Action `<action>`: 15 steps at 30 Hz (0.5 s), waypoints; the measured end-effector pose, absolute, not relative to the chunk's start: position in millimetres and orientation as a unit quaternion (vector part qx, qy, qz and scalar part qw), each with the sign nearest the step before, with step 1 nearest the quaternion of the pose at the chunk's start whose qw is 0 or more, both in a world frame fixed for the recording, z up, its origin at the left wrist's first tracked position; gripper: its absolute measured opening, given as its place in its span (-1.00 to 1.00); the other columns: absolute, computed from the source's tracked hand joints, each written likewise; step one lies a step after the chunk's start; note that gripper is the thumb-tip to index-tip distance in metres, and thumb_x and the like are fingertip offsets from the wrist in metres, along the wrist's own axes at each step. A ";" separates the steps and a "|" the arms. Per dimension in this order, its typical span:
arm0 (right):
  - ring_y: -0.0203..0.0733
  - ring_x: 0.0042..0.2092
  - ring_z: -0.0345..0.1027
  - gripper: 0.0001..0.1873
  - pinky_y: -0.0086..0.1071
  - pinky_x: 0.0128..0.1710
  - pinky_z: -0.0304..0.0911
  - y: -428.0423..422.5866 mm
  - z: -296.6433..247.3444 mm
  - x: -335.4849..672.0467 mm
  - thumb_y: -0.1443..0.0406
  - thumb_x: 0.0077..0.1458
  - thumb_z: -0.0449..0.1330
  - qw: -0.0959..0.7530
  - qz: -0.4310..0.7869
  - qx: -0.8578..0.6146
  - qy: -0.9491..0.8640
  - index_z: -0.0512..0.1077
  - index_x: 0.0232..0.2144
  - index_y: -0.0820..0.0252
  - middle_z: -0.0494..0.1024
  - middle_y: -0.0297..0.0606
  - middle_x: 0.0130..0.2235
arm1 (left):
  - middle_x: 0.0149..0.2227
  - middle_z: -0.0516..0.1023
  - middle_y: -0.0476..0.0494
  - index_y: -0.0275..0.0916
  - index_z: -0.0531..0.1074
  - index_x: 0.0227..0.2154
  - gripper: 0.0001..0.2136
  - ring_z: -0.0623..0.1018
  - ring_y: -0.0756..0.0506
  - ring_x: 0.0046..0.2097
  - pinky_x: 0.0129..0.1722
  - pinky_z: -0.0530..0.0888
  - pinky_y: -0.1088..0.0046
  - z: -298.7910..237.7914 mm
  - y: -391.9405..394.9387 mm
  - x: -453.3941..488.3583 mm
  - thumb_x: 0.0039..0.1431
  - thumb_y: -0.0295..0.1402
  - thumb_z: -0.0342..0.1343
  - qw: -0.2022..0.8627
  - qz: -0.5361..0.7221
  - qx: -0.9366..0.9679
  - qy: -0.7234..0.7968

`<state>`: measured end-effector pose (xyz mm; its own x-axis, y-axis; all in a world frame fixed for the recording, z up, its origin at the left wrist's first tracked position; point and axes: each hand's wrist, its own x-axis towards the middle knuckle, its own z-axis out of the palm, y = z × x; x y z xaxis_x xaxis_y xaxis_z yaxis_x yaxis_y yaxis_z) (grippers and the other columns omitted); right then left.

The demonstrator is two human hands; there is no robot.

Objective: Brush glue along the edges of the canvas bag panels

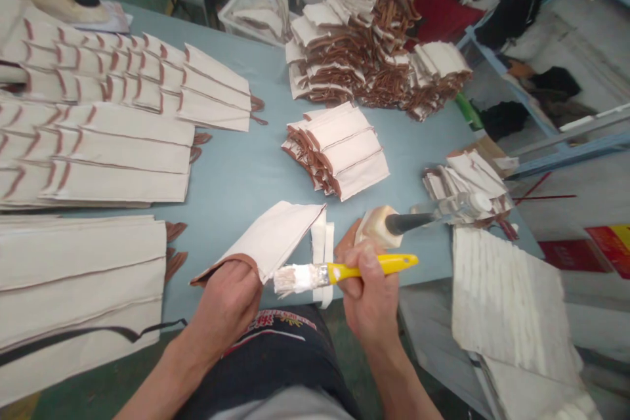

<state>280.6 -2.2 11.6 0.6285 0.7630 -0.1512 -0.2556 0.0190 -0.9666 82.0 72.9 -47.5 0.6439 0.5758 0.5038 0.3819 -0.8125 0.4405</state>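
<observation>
My left hand (233, 295) is closed at the brown-edged open end of a cream fabric sleeve piece (283, 230), its fingertips hidden inside the opening. The piece rises at a slant over the table. In my right hand (371, 289) is a paintbrush (374, 267) with a yellow handle, held level between thumb and fingers. White paste coats its bristles, which point left, close beside the lower edge of the piece. Narrow white strips (322, 243) lie just behind the brush. Beyond my right hand sits a pale block-like object (381, 226) with a dark rod sticking out.
Rows of overlapping cream pieces (123, 151) cover the table's left side. A small stack (344, 147) lies mid-table, with a large brown-edged pile (354, 39) behind. At right are another bundle (472, 177), a clear bottle (462, 207) and a ribbed white pad (512, 302).
</observation>
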 end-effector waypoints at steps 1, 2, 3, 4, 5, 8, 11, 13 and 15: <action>-0.44 -0.60 -0.21 -0.42 -0.53 -0.63 -0.16 -0.6 13.5 283.8 -0.16 0.16 0.47 0.687 0.390 -0.583 -0.190 0.37 -0.51 0.09 0.15 -0.58 -0.62 | -0.49 0.50 -0.11 -0.14 0.36 -0.48 -0.65 0.51 -0.16 -0.41 -0.39 0.42 0.31 -49.0 72.8 80.9 0.36 -0.66 -0.05 0.151 0.329 0.891 0.273; -0.45 -0.60 -0.27 -0.40 -0.54 -0.63 -0.19 0.8 15.1 287.0 -0.16 0.11 0.50 0.692 0.406 -0.574 -0.164 0.33 -0.50 0.08 0.10 -0.62 -0.62 | -0.47 0.51 -0.10 -0.14 0.36 -0.46 -0.66 0.52 -0.16 -0.40 -0.38 0.42 0.30 -50.6 72.6 79.6 0.38 -0.66 -0.04 0.154 0.332 0.888 0.277; -0.45 -0.59 -0.33 -0.37 -0.55 -0.64 -0.22 1.8 16.5 290.0 -0.17 0.06 0.53 0.695 0.422 -0.565 -0.139 0.29 -0.50 0.07 0.04 -0.65 -0.63 | -0.46 0.51 -0.10 -0.14 0.37 -0.45 -0.67 0.52 -0.16 -0.39 -0.37 0.43 0.30 -52.4 72.5 78.3 0.39 -0.65 -0.04 0.157 0.333 0.887 0.278; -0.45 -0.59 -0.38 -0.35 -0.56 -0.65 -0.24 2.5 17.5 292.7 -0.17 0.02 0.55 0.695 0.438 -0.558 -0.118 0.27 -0.49 0.06 -0.01 -0.68 -0.64 | -0.44 0.51 -0.10 -0.14 0.37 -0.43 -0.68 0.52 -0.16 -0.38 -0.36 0.44 0.30 -54.1 72.4 77.1 0.40 -0.64 -0.03 0.161 0.332 0.887 0.277; -0.45 -0.59 -0.42 -0.33 -0.57 -0.65 -0.25 2.8 18.2 294.9 -0.18 -0.01 0.56 0.692 0.453 -0.553 -0.101 0.24 -0.49 0.05 -0.06 -0.71 -0.65 | -0.43 0.51 -0.09 -0.14 0.37 -0.42 -0.69 0.52 -0.16 -0.37 -0.35 0.44 0.29 -55.8 72.4 76.1 0.40 -0.64 -0.02 0.163 0.333 0.888 0.273; -0.46 -0.59 -0.47 -0.27 -0.58 -0.67 -0.28 1.7 18.7 298.5 -0.18 -0.12 0.60 0.685 0.486 -0.539 -0.059 0.21 -0.48 0.05 -0.12 -0.75 -0.67 | -0.44 0.45 -0.05 -0.10 0.30 -0.40 -0.69 0.48 -0.16 -0.37 -0.35 0.41 0.27 -59.1 73.2 75.3 0.42 -0.64 -0.01 0.165 0.346 0.885 0.265; -0.47 -0.59 -0.49 -0.24 -0.60 -0.68 -0.32 -0.4 18.2 298.7 -0.16 -0.20 0.64 0.684 0.498 -0.533 -0.018 0.20 -0.46 0.04 -0.10 -0.77 -0.67 | -0.43 0.42 -0.02 -0.07 0.24 -0.36 -0.71 0.46 -0.15 -0.39 -0.38 0.39 0.26 -57.2 75.3 77.5 0.43 -0.62 0.00 0.169 0.355 0.885 0.250; -0.47 -0.58 -0.51 -0.23 -0.61 -0.68 -0.33 -2.0 17.7 298.8 -0.15 -0.22 0.66 0.684 0.499 -0.532 0.001 0.20 -0.45 0.03 -0.10 -0.78 -0.67 | -0.42 0.42 -0.01 -0.07 0.24 -0.33 -0.72 0.47 -0.14 -0.40 -0.39 0.40 0.27 -54.0 77.0 79.3 0.42 -0.62 0.00 0.175 0.354 0.887 0.241; -0.47 -0.58 -0.51 -0.22 -0.61 -0.68 -0.34 -4.2 16.8 300.0 -0.16 -0.24 0.66 0.685 0.501 -0.530 0.009 0.20 -0.44 0.03 -0.11 -0.79 -0.67 | -0.43 0.43 -0.01 -0.06 0.24 -0.32 -0.72 0.48 -0.15 -0.39 -0.40 0.41 0.26 -51.5 78.7 80.6 0.42 -0.62 0.00 0.179 0.359 0.884 0.240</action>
<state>300.0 -4.2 16.8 0.4986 0.6763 -0.5422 -0.6946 -0.0625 -0.7167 80.6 78.7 -51.5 0.6273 0.5527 0.5486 0.2960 -0.8209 0.4884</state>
